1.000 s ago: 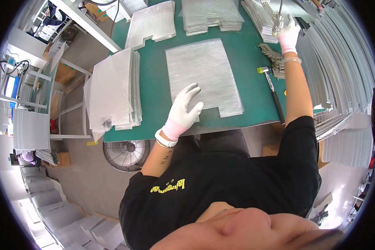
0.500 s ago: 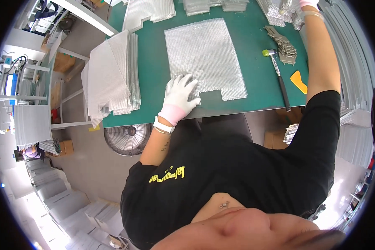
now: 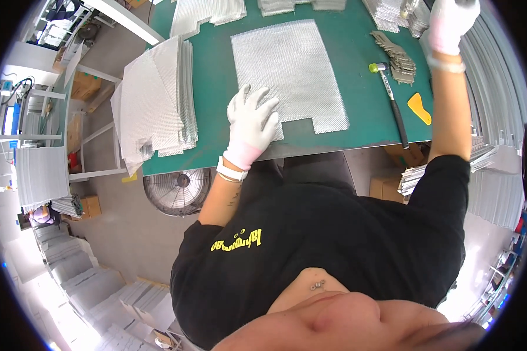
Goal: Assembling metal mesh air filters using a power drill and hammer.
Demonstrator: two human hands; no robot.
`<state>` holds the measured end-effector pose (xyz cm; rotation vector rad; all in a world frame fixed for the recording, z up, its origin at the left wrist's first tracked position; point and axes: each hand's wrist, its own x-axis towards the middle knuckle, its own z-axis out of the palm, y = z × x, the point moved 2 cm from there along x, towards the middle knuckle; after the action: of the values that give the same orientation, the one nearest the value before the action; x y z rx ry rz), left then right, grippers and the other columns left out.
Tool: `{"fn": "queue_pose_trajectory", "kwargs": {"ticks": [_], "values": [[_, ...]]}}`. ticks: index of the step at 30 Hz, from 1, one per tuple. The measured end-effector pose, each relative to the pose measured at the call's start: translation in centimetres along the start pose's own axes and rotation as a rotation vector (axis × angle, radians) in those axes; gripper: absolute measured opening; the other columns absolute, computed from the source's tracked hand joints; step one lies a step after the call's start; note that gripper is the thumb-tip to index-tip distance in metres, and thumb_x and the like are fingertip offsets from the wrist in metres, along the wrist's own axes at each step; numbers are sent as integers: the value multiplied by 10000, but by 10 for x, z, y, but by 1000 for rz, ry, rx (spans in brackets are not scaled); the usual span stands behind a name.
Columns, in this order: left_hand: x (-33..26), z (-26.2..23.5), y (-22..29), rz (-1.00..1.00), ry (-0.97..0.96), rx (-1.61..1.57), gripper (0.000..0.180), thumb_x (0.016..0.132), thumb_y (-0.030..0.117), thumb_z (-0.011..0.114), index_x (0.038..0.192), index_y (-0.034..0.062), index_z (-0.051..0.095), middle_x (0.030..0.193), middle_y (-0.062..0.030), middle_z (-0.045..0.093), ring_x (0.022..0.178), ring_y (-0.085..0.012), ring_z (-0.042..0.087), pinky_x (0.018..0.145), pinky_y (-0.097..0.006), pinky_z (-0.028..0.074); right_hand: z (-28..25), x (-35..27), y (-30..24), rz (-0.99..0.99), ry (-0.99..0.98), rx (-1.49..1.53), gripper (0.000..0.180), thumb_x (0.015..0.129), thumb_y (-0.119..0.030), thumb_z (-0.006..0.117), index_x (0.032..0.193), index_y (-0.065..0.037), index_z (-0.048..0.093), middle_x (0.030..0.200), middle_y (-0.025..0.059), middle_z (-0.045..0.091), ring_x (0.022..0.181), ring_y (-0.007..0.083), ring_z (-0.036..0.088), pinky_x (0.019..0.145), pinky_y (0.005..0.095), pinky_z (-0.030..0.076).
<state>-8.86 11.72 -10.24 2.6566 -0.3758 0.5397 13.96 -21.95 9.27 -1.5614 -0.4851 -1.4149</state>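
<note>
A silvery mesh sheet (image 3: 287, 70) with a notch in its near edge lies on the green tabletop (image 3: 214, 76). My left hand (image 3: 253, 126), in a white glove with a pink cuff, rests at the sheet's near left corner, its fingers spread. At the far right my right hand (image 3: 452, 26), also gloved, is raised beside long pale strips (image 3: 492, 64). Its fingers look curled, and a dark patch shows at the hand's far end by the picture's rim. What it holds, if anything, I cannot make out.
Stacked mesh sheets (image 3: 161, 96) stand at left, with more mesh (image 3: 208, 11) at the back. A green-headed mallet (image 3: 392, 99), a yellow scraper (image 3: 418, 109) and flat metal brackets (image 3: 397, 58) lie at right. A floor fan (image 3: 177, 190) sits beneath the table's near left edge.
My right hand has come nearer from the far right edge and now shows almost whole. My left hand has lifted its fingers slightly at the sheet's corner. The view has shifted a little.
</note>
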Motion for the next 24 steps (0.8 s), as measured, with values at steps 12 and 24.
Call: {"fn": "queue_pose_trajectory", "kwargs": {"ticks": [12, 24], "values": [[62, 8, 85, -416, 167, -1855, 493, 1004, 79, 563, 1461, -39, 421, 1391, -128, 560, 1260, -158, 533, 1089, -315, 414, -35, -251, -151, 508, -606, 149, 783, 715, -283, 844, 1393, -60, 521, 1472, 219, 351, 1364, 378, 370, 1143, 501, 322], [-23, -16, 6, -576, 256, -1175, 743, 890, 76, 695, 1525, -24, 324, 1307, -185, 595, 1010, -179, 640, 934, -308, 512, -64, -201, -126, 717, -878, -71, 869, 827, -118, 763, 1575, -103, 320, 692, 36, 562, 583, 149, 522, 601, 289, 473]]}}
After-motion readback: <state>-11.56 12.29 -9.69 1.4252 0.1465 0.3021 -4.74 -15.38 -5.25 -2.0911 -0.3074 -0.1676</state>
